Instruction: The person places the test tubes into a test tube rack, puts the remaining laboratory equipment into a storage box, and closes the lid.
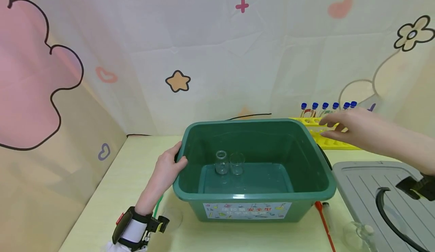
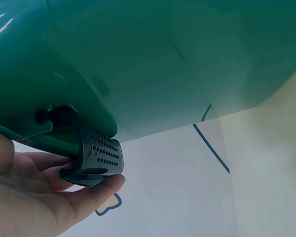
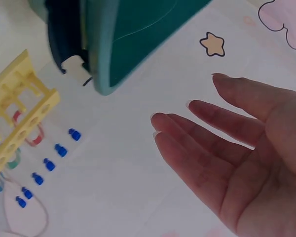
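A green plastic bin stands in the middle of the table in the head view. Inside it, a small clear glass bottle and a small glass beaker stand side by side. My left hand grips the bin's left side, thumb over the rim. Its fingers curl at the dark handle in the left wrist view. To the right of the bin, my right hand hovers with fingers relaxed and spread, holding nothing. It overlaps a yellow rack and blue-capped tubes behind it.
A grey ribbed board lies at the right, with a black curved strap or cable over it. Near the front right are a thin red tool and clear glassware. A patterned cloth hangs behind the table.
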A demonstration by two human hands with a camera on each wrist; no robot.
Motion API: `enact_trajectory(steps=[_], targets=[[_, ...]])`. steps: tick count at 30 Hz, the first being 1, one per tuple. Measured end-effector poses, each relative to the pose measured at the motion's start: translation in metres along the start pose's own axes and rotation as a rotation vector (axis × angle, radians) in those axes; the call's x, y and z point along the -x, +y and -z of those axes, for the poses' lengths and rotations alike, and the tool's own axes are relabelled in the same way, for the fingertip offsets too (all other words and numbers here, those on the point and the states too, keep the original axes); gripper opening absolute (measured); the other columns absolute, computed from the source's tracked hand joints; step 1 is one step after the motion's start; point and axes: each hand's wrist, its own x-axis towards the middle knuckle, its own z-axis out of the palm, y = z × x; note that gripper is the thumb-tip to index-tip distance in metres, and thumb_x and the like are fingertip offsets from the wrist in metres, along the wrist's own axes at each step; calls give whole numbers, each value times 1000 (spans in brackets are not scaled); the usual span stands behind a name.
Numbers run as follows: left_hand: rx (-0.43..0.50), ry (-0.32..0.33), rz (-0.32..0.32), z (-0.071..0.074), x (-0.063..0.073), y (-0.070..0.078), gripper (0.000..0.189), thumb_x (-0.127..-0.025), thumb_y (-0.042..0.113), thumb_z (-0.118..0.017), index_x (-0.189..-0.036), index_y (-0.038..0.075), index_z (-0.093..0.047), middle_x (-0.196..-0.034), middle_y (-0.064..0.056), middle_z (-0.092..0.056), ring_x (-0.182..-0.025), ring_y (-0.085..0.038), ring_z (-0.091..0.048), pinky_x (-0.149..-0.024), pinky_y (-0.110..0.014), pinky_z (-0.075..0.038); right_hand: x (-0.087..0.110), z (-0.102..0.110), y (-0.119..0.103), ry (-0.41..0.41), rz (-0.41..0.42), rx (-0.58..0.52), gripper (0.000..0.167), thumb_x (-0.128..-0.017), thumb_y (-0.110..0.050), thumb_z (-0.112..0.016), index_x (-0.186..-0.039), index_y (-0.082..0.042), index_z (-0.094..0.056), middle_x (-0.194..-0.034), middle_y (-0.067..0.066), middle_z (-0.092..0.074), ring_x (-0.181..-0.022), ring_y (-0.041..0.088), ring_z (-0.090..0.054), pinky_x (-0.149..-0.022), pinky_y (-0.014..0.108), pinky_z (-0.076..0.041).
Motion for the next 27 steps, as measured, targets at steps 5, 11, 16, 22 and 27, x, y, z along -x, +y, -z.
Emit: enact_trajectory(steps=[5,11,16,22,27], targets=[[-7,6,-9,0,0,0,52,-84,6,-50,-132,-8,-37,-116,-24,-52,-88,-28,-54,-69,-37,-44,21,-13,19,-14,-63,-19,26,-78,-13,-71,-96,4,-63,-81,3,-63,-70,20,-60,-58,31,-50],[-12,-2,4,1,1,0,53,-85,7,-50,-133,-9,-35,-123,-25,-48,-95,-30,-53,-72,-39,-43,45,-33,39,-54,-103,-76,23,-79,-13,-70,-93,5,-63,-77,-1,-61,-64,15,-56,-55,27,-49],[-13,2,6,3,1,1,53,-84,6,-49,-133,-9,-36,-122,-25,-48,-94,-30,-53,-72,-39,-44,58,-48,47,-104,-137,-129,21,-79,-10,-69,-92,5,-62,-75,-2,-61,-63,14,-56,-56,26,-49],[5,1,-1,0,1,2,52,-84,6,-49,-132,-8,-37,-115,-24,-53,-89,-28,-54,-71,-38,-45,71,-62,54,-214,-174,-168,23,-79,-12,-69,-94,3,-62,-75,-3,-61,-62,13,-55,-56,27,-48],[1,6,-14,0,1,1,51,-84,7,-48,-132,-7,-39,-110,-21,-55,-85,-26,-54,-69,-37,-44,78,-74,56,-335,-194,-241,23,-78,-14,-69,-95,0,-61,-75,-3,-60,-63,12,-55,-55,25,-47]])
